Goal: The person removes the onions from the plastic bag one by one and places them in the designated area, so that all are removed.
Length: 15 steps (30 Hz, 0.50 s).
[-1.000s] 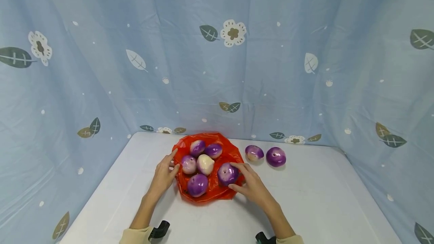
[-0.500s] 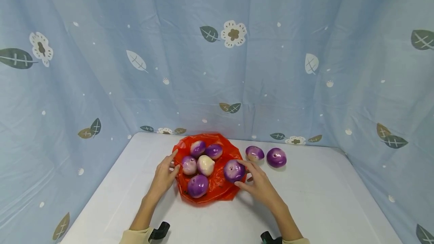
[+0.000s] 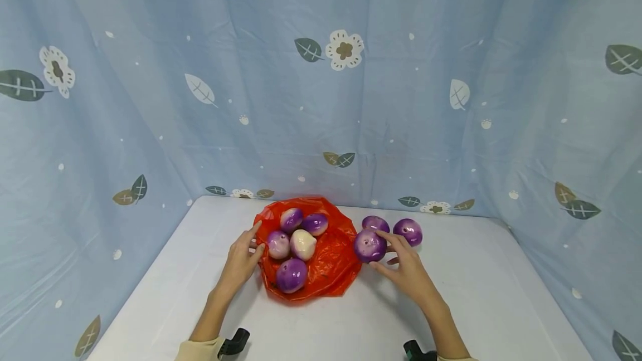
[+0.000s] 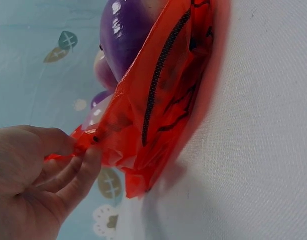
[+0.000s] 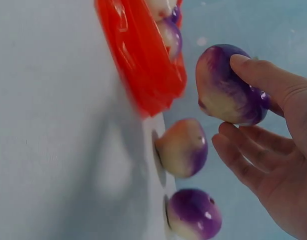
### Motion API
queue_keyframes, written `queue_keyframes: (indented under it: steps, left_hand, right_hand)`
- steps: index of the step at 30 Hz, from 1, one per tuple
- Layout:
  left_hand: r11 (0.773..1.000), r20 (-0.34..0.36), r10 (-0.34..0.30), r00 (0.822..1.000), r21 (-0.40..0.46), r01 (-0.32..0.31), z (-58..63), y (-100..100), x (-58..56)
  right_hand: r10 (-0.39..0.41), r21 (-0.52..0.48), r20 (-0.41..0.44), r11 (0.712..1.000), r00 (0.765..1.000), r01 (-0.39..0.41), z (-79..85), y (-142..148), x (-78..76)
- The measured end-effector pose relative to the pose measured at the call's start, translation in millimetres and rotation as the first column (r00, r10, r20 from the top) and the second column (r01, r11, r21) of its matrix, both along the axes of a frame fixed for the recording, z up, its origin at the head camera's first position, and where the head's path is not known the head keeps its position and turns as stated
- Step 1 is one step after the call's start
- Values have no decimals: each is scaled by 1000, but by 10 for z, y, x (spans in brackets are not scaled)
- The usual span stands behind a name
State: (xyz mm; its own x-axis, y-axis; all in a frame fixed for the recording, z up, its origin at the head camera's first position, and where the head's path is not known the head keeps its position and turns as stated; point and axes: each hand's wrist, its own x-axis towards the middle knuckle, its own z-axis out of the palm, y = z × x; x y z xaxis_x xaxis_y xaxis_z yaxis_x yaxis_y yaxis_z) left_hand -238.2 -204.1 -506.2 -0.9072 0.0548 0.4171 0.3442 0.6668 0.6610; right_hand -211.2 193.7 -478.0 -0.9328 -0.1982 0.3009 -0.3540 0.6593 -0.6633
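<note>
My right hand (image 3: 408, 272) pinches a glossy purple-and-cream turnip (image 3: 370, 246) between thumb and fingers. In the right wrist view that turnip (image 5: 226, 87) is held up off the table, beside the rim of the red plastic bag (image 3: 333, 261). My left hand (image 3: 241, 261) grips the bag's left rim; the left wrist view shows its fingers (image 4: 81, 185) pinching the thin crumpled film. Inside the spread bag lie several turnips, among them a mostly white one (image 3: 303, 245) and a purple one (image 3: 291, 276) at the front.
On the white table (image 3: 466, 294), right of the bag, sit two more turnips: one (image 3: 375, 222) partly behind the held turnip, the other (image 3: 408, 232) farther right. A blue patterned curtain (image 3: 401, 99) hangs behind and along both sides of the table.
My right hand has carried its turnip from over the bag's right part out to the right, past the rim. The left hand keeps its place on the bag.
</note>
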Motion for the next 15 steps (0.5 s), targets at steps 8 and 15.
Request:
queue_keyframes:
  steps: [8, 15]
  left_hand:
    - [1000, 25, 3, 1000, 4, -3, 22, 12, 24]
    - [1000, 21, -1, 1000, 5, 1, 30, 11, 22]
  right_hand:
    - [-28, -14, -54, 1000, 998, 27, -30, 232, -5]
    - [-44, -26, -93, 999, 995, 42, -67, 423, -43]
